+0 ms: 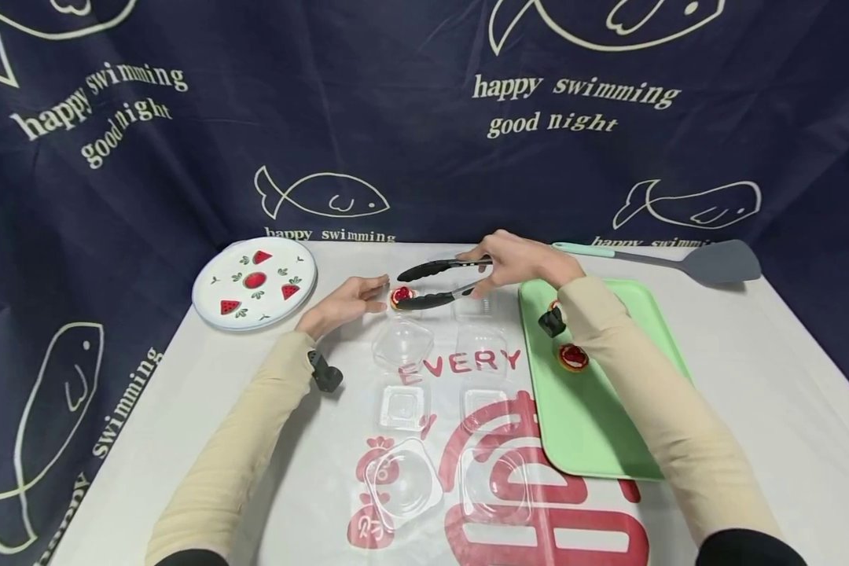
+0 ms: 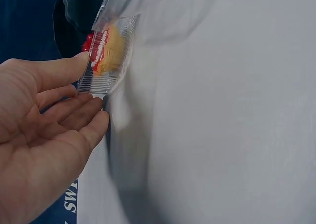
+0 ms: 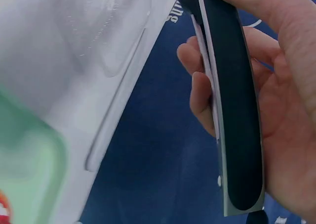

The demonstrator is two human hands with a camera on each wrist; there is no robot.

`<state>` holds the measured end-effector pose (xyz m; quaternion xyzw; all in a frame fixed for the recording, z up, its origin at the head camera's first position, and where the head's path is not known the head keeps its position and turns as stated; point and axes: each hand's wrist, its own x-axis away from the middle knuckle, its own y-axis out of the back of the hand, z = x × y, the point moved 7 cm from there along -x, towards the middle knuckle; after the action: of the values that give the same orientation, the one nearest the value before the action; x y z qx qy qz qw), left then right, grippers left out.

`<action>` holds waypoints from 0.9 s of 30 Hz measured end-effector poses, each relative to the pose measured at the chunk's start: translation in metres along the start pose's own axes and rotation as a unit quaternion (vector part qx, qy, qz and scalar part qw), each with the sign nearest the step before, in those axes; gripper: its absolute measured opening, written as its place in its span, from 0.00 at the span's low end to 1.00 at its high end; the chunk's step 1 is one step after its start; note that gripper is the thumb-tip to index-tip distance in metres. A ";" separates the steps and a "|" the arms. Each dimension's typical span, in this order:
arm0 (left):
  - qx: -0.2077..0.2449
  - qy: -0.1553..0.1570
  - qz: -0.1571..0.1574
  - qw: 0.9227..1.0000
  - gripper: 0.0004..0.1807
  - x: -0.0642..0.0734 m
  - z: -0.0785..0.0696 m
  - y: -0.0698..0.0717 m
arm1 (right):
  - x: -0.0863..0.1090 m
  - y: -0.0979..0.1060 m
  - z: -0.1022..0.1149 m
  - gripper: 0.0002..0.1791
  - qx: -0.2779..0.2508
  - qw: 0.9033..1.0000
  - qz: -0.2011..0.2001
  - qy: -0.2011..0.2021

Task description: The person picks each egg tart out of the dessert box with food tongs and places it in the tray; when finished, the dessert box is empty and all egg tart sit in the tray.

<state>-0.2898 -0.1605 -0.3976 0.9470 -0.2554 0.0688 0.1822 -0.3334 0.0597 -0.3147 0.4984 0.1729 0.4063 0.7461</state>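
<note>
My left hand holds the left side of a clear plastic box, thumb and fingertips at its ribbed wall. Inside that box sits a small fruit tart with red topping; the left wrist view shows its yellow crust from the side. Tongs with black tips are gripped in my right hand. Their arms stand spread, one tip over the tart's edge and the other behind it. Whether the tips touch the tart, I cannot tell. In the right wrist view, the tongs' dark handle lies between thumb and fingers.
Several clear containers stand in two columns on the white tablecloth. At right, a green tray carries more tarts, one partly behind my sleeve. A watermelon-patterned plate lies left; a grey spatula lies back right.
</note>
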 end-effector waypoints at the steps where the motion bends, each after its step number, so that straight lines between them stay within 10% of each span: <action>1: 0.002 -0.001 0.000 1.000 0.37 0.000 0.000 0.000 | -0.002 0.001 0.003 0.38 0.008 1.000 0.007 0.002; 18: 0.017 -0.012 0.000 1.000 0.36 0.001 -0.001 -0.001 | -0.025 -0.001 0.034 0.33 0.100 0.983 0.108 -0.109; 27: -0.003 -0.007 0.001 1.000 0.36 -0.001 -0.001 0.000 | -0.021 -0.004 0.023 0.33 0.033 0.995 0.071 -0.062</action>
<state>-0.2901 -0.1595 -0.3969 0.9467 -0.2578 0.0612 0.1832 -0.3286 0.0288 -0.3108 0.5582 0.1038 0.4209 0.7074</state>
